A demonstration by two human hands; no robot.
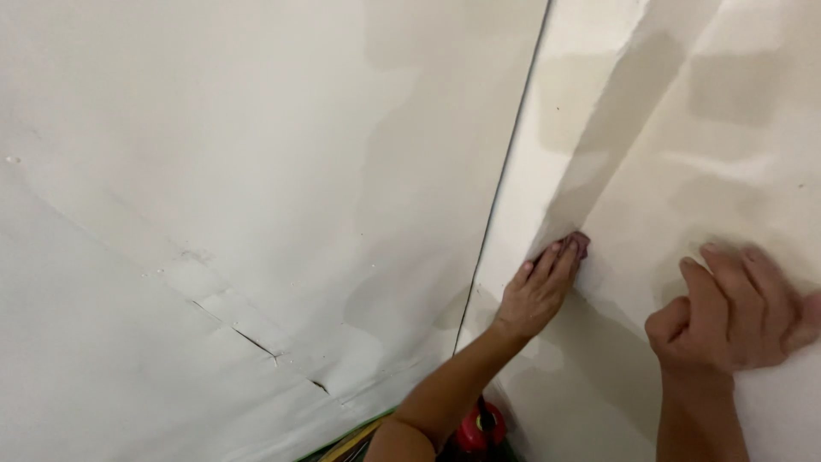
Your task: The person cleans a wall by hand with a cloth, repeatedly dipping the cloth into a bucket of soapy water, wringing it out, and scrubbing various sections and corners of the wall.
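pad: small purplish-pink pad (581, 245), prob. a sanding bit or rag, can't tell which; sits at the inside corner where 2 wall faces meet, pressed onto the wall under my fingertips.
left hand: my left hand (539, 291) lies flat on the wall, fingers together & stretched, tips pinning the pad to the corner crease.
right hand: my right hand (735, 312) rests on the right wall face, fingers loosely curled, holding nothing I can make out; a bit blurred.
step: looks like rubbing/smoothing the corner joint w/ the pad, right hand bracing.
next move needs: I'd say steady even pressure along the crease, fingers flat so the pad doesn't slip out.
wall: off-white wall (214, 171), patchy w/ darker & lighter filler blotches; thin dark seam (505, 171) runs top to bottom between panels; a taped joint w/ small cracks (256, 342) on the left part.
room: low down, a red object (479, 432) behind my forearm, kind unclear; a green & yellow strip (355, 436) at the bottom edge.
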